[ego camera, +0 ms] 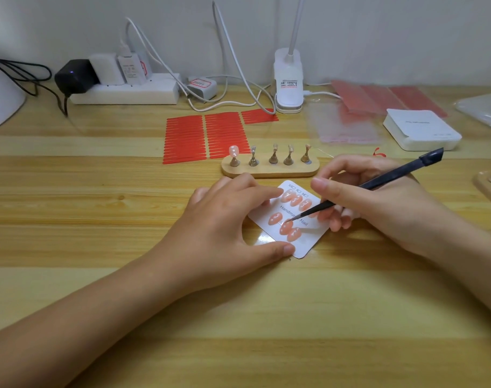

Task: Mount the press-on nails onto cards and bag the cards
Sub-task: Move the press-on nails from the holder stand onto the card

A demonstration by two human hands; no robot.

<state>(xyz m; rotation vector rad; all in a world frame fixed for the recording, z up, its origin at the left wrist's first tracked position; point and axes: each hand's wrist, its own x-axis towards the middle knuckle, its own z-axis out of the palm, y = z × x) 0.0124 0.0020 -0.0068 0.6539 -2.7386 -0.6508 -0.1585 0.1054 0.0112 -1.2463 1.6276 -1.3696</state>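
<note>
Left hand (pixel 224 219) pinned white card (pixel 308 245) on wooden table (pixel 98 219); right hand (pixel 378 197) held black tweezers (pixel 350 196), tip touching a pink nail (pixel 286 226)

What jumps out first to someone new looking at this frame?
Centre stage: the white nail card on the wooden desk, steadied by the left hand while the right hand points black tweezers at a peach press-on nail in its lower row. Just behind stands a wooden nail stand with one nail left on its leftmost peg, then bright red adhesive strips.
</note>
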